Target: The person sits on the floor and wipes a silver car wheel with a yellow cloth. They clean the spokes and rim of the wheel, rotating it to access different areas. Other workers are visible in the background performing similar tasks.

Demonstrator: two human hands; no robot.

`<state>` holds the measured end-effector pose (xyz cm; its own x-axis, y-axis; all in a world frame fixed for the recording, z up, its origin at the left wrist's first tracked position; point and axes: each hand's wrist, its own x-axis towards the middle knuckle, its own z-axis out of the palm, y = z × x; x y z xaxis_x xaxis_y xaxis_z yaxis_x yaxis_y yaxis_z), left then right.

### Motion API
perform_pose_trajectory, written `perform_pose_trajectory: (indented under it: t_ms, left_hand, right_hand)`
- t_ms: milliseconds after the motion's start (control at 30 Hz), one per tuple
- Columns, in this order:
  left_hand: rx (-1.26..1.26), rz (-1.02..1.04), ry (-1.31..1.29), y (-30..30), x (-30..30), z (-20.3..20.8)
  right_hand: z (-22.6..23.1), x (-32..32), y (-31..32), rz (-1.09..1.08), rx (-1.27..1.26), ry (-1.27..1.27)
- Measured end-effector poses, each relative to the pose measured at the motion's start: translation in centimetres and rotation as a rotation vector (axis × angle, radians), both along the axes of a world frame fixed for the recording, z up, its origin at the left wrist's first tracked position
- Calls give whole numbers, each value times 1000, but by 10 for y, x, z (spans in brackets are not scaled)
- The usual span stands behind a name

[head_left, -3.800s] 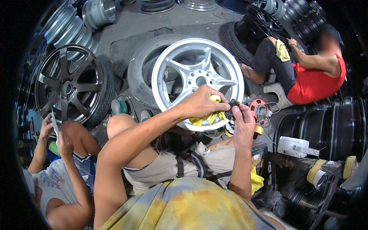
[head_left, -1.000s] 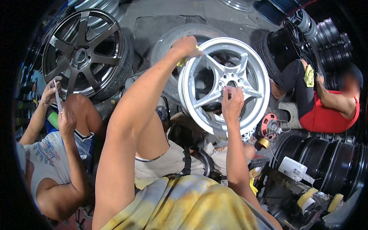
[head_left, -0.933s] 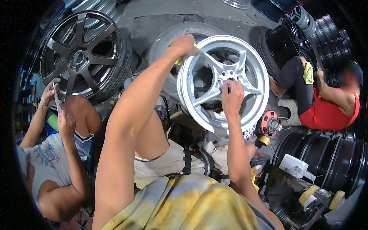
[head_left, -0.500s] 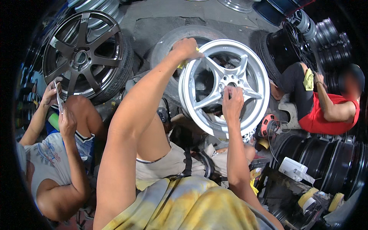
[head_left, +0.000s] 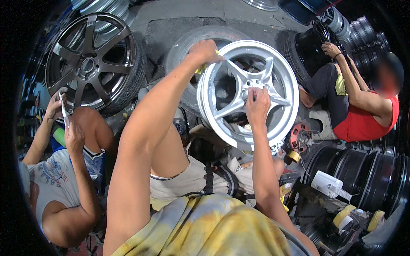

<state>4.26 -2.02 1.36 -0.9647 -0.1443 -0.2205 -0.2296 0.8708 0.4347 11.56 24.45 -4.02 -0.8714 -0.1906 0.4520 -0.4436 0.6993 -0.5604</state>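
A silver alloy wheel rim point(head_left: 291, 83) with several spokes is propped in front of me, tilted over a tyre lying on the floor. My left hand point(head_left: 206, 52) is closed over its upper left edge, with a bit of yellow material point(head_left: 200, 68) showing under the palm. At the hub, beside the bolt holes, my right hand point(head_left: 259, 104) has its fingers bent and pressed together against the metal. Whatever those fingers pinch, if anything, is hidden.
A dark rim with a tyre point(head_left: 88, 64) stands at left, near a person point(head_left: 57, 187) holding a thin pale strip. At right a person in red point(head_left: 369, 115) works at a black rim point(head_left: 311, 51). Black rims point(head_left: 363, 175), a red round device point(head_left: 299, 137) and yellow tape rolls point(head_left: 343, 217) lie nearby.
My right hand has shifted slightly up around the hub; my left hand keeps its grip. The person in red has raised their arms from the lap to the black rim.
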Motion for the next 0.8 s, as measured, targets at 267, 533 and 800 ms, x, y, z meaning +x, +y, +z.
perform_pose_trajectory:
  t_ms: [267, 533, 800]
  left_hand:
    - [-8, 16, 20, -4, -2, -7]
    - [-11, 10, 9, 0, 2, 2]
    - [34, -14, -41, 2, 2, 1]
  right_hand:
    - [0, -1, -3, 9, -32, 1]
    - [-6, 2, 0, 7, -57, -3]
    - [0, 8, 4, 0, -6, -10]
